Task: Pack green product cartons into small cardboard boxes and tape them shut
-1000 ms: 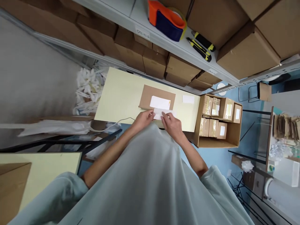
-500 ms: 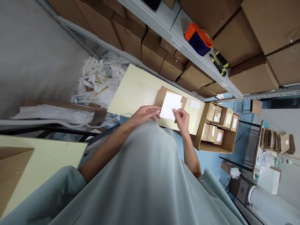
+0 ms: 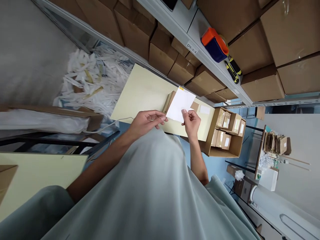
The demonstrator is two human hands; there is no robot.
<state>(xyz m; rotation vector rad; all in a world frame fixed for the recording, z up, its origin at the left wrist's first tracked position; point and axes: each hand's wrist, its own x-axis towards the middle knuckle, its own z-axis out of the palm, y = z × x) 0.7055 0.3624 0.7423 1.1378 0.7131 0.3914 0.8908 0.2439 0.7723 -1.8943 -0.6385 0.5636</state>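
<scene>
A white sheet of paper (image 3: 180, 104) with a small yellow-orange mark at its far corner is held up over the table. My right hand (image 3: 191, 122) pinches its near right edge between thumb and fingers. At the sheet's near left corner is my left hand (image 3: 148, 122), fingers stretched out and thumb close to them; whether the fingertips touch the paper is hard to see. Behind the sheet lies a flat cardboard box (image 3: 169, 101), mostly hidden. Both rest over the pale yellow table (image 3: 142, 90). A small white label (image 3: 205, 109) lies to the right of the box.
An open carton (image 3: 233, 154) with several small boxes stands at the table's right end. Above, a shelf holds an orange-and-blue tape dispenser (image 3: 215, 45), yellow-and-black cutters (image 3: 233, 70) and large cartons (image 3: 257, 50). Shredded white paper (image 3: 92, 76) lies at left.
The white sheet has been raised and tilted off the box, showing more of the box's left side. My right hand keeps its pinch. The whole view has shifted slightly.
</scene>
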